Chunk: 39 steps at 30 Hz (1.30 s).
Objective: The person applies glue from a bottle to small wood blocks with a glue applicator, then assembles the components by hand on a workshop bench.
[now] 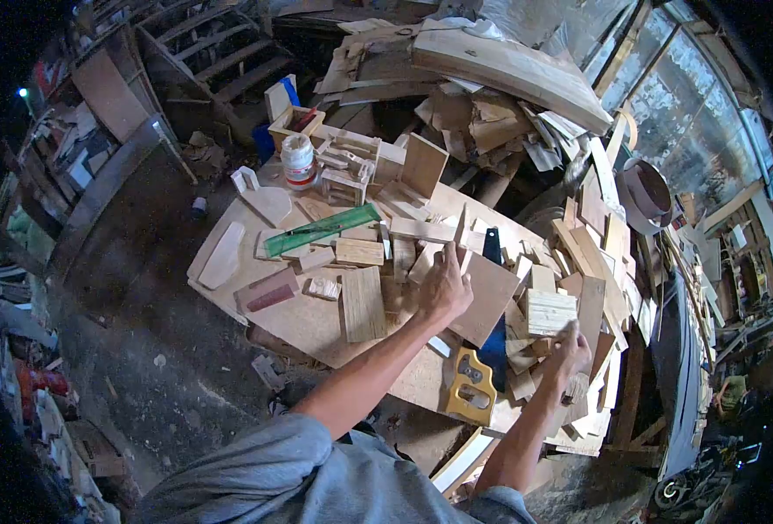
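My left hand (pixel 443 286) reaches over a workbench strewn with wood offcuts, its fingers closed on a thin pale wood strip (pixel 461 229) that sticks up from the pile. It rests above a brown square board (pixel 491 301). My right hand (pixel 568 354) is curled into a fist on a small wood piece at the bench's right side, just below a pale grooved block (pixel 550 312). A hand saw with a yellow handle (pixel 471 386) lies between my two forearms, its dark blade running up toward the left hand.
A green ruler (pixel 321 230) lies across the bench's middle, a white jar with a red label (pixel 298 162) stands at the far edge. The bare benchtop (pixel 303 323) shows at front left. Boards and scrap pile up behind and to the right; the dark floor lies to the left.
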{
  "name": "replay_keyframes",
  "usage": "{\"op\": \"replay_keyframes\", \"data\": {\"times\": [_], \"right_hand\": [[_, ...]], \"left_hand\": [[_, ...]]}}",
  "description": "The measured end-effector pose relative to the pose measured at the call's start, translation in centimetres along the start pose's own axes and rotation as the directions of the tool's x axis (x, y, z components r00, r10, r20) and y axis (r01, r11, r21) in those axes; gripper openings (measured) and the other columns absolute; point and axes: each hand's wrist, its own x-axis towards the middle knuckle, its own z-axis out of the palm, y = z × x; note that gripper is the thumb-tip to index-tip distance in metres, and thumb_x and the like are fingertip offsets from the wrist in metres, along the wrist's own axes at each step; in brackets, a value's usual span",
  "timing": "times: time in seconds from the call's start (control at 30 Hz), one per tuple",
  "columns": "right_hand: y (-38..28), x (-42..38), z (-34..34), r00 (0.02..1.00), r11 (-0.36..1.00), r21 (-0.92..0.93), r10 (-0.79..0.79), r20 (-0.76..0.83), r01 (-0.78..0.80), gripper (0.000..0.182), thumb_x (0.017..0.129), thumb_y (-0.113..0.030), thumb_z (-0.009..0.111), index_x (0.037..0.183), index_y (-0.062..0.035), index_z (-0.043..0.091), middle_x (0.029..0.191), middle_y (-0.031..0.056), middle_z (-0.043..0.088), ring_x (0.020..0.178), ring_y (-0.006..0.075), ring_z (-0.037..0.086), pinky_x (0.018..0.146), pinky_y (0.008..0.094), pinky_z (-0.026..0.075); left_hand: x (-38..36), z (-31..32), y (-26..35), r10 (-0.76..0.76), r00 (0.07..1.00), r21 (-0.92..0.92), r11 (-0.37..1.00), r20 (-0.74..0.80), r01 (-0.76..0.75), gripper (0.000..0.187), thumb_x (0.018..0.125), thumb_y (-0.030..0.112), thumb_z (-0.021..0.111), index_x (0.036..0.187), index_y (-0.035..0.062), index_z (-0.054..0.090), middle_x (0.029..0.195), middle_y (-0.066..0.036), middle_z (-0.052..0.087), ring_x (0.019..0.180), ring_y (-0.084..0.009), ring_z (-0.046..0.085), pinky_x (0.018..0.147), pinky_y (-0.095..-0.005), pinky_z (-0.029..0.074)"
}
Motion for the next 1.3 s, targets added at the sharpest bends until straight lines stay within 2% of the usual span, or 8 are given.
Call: {"op": "replay_keyframes", "data": {"times": [0.13,0.37,0.5,0.6,0.7,0.83,1.0,1.3], "right_hand": [[-3.3,-2.0,0.2,1.000,0.987,0.158,-0.001,0.026,-0.004,0.032,0.098,-0.032,0.070,0.090,-0.0015,0.070,0.070,0.0004,0.060,0.058,0.0081,0.051,0.049,0.0239,0.038],[-3.8,-4.6,4.6,0.954,0.999,0.028,0.021,0.301,-0.031,0.033,0.098,-0.028,0.069,0.104,0.0040,0.074,0.087,0.0088,0.069,0.077,0.0131,0.060,0.067,0.0296,0.048],[-3.9,-5.5,6.4,0.787,0.627,-0.498,-0.576,0.222,0.599,0.021,0.094,-0.020,0.072,0.096,0.0010,0.073,0.087,0.0142,0.068,0.077,0.0258,0.062,0.068,0.0364,0.050],[-6.9,-9.5,7.0,0.673,0.562,-0.431,-0.723,0.160,0.706,0.016,0.098,-0.012,0.067,0.094,0.0035,0.072,0.083,0.0098,0.065,0.071,0.0179,0.056,0.064,0.0298,0.045],[-8.7,-18.0,8.8,0.890,0.983,0.033,-0.179,0.420,0.183,0.019,0.101,-0.015,0.065,0.097,0.0000,0.075,0.077,-0.0048,0.062,0.070,0.0058,0.051,0.064,0.0237,0.041],[-10.8,-24.7,11.8,0.779,0.858,-0.278,-0.199,0.595,0.431,0.018,0.091,-0.013,0.072,0.100,0.0032,0.073,0.093,0.0194,0.069,0.086,0.0344,0.068,0.081,0.0404,0.054],[-4.0,-20.0,14.3,0.687,0.551,-0.416,-0.508,0.520,0.723,0.026,0.089,-0.025,0.074,0.092,0.0007,0.073,0.100,0.0181,0.067,0.094,0.0381,0.065,0.079,0.0469,0.054],[-4.6,-18.7,23.5,0.854,0.460,-0.764,0.023,0.520,0.453,0.058,0.085,-0.057,0.071,0.085,0.0012,0.076,0.087,0.0204,0.073,0.077,0.0366,0.073,0.072,0.0476,0.058]], "left_hand": [[-6.6,-6.0,-0.9,0.235,0.971,-0.218,0.950,0.036,-0.222,0.067,0.092,0.012,0.062,0.150,-0.0033,0.033,0.124,-0.030,0.058,0.111,-0.0463,0.062,0.096,-0.0493,0.053],[-14.5,-16.0,-7.3,-0.194,0.771,-0.468,0.697,0.606,0.543,0.060,0.104,0.021,0.058,0.156,0.0052,0.034,0.103,-0.010,0.059,0.080,-0.0126,0.061,0.070,-0.0326,0.054],[-14.9,-18.5,-10.3,-0.129,0.818,-0.770,0.282,0.561,0.573,0.058,0.105,0.022,0.058,0.155,0.0060,0.033,0.088,-0.002,0.058,0.067,-0.0116,0.057,0.062,-0.0314,0.053],[-14.2,-20.7,-11.3,-0.086,0.805,-0.747,0.324,0.587,0.580,0.056,0.105,0.022,0.058,0.153,0.0057,0.035,0.087,-0.002,0.059,0.069,-0.0131,0.061,0.063,-0.0303,0.055],[-14.0,-22.8,-11.2,-0.060,0.800,-0.703,0.443,0.596,0.557,0.050,0.104,0.020,0.058,0.149,0.0040,0.041,0.087,-0.004,0.061,0.071,-0.0132,0.064,0.065,-0.0303,0.057],[-14.6,-22.9,-13.0,0.016,0.890,-0.622,0.721,0.457,0.307,0.043,0.100,0.017,0.061,0.138,-0.0007,0.051,0.087,-0.007,0.063,0.071,-0.0168,0.065,0.066,-0.0324,0.055],[-15.4,-22.9,-15.2,-0.026,0.931,-0.437,0.878,0.364,0.196,0.033,0.091,0.016,0.066,0.117,-0.0034,0.059,0.085,-0.015,0.065,0.076,-0.0263,0.066,0.072,-0.0397,0.052],[-13.1,-19.7,-13.7,-0.035,0.960,-0.439,0.884,0.277,0.159,0.033,0.089,0.018,0.068,0.114,-0.0029,0.061,0.086,-0.018,0.067,0.079,-0.0354,0.067,0.074,-0.0441,0.053]]}}
